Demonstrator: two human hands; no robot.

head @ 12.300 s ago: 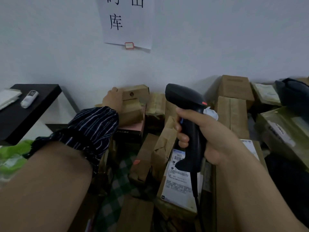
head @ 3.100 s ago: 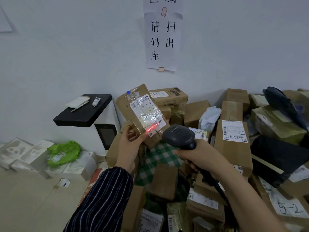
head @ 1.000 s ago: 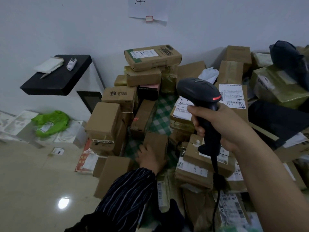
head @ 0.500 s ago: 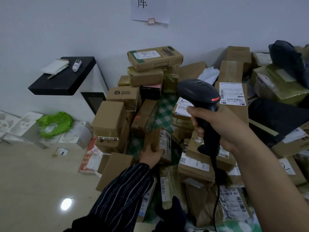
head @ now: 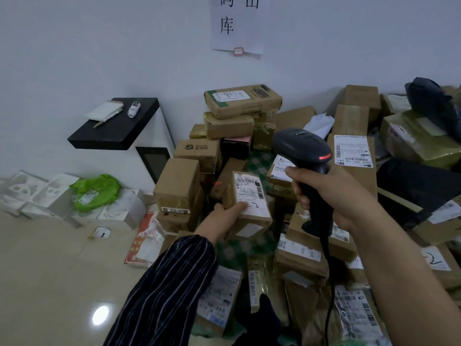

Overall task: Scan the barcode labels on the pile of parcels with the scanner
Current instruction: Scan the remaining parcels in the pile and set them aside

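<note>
Scanner [head: 303, 148]: matte black plastic, rounded domed head with a red-orange strip on the edge nearest the camera, and a pistol-style handle with a thin black cable [head: 329, 283] hanging from the butt. The right hand [head: 334, 193] has its grip clamped round the handle, fingers wrapped over the front; the head sticks out above the fist and points away toward the wall. Just left of the head and a little lower, near but not touching, is a small parcel [head: 252, 213]. It is a brown cardboard box, oblong and tilted. Its white printed label [head: 248, 191], with barcode and handwriting, faces up at the camera. The left hand [head: 224, 216] has its grip clamped on the box's lower left corner, thumb lying on the label; the fingers underneath are hidden. A dark striped sleeve [head: 169, 283] covers that forearm. Both sit over the front of the pile of parcels [head: 179, 181]: taped cardboard boxes, yellowish plastic-wrapped packs and black poly bags, many with white labels, heaped against a white wall. A green checked cloth [head: 259, 161] shows between the boxes. At left, a black shelf [head: 114, 136] holds a notepad [head: 103, 111], pen [head: 107, 119] and small white device [head: 134, 109]. Below it, a crumpled green bag [head: 94, 191] lies on white boxes [head: 50, 196]. The beige floor [head: 50, 270] is glossy. A paper sign [head: 238, 23] is on the wall above.
</note>
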